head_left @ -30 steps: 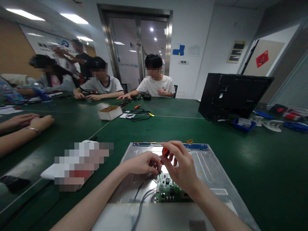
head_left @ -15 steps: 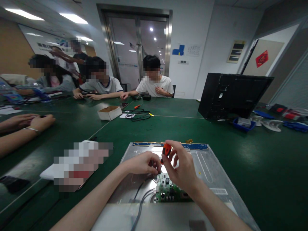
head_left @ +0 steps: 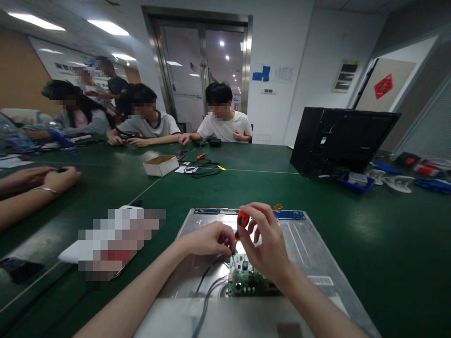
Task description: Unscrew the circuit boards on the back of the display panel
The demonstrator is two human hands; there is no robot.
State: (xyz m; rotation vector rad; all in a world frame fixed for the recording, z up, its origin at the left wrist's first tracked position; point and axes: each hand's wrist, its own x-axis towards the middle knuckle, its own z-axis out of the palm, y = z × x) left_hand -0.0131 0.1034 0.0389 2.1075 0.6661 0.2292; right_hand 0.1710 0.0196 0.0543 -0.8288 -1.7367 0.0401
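**Screwdriver (head_left: 242, 218) held near-upright at the far left corner of the circuit board (head_left: 244, 279)**

Seen remotely through my head camera. Nearest me, grey cables (head_left: 207, 299) run up along the board's left side; the board lies on a metal panel (head_left: 320, 257). The right hand (head_left: 270, 240) pinches the orange-and-black handle between thumb and fingertips. The left hand (head_left: 214, 238) has its fingertips drawn narrowly together at the tool's lower end; I cannot tell whether they grip the shaft or only rest beside it. The governing relation, as I judge it: the long axis drops steeply from handle to board, its top leaning slightly right, so the right hand commands the upper end while the left is nearer the tip. Whether the tip touches the board I cannot see. Beyond, a blue strip (head_left: 291, 215) lines the panel's far edge. Farther across the green table (head_left: 355, 230) stand an open white box (head_left: 165, 168), left, and a black monitor (head_left: 343, 134), right; behind them sits a co-worker in a white shirt (head_left: 229, 126).
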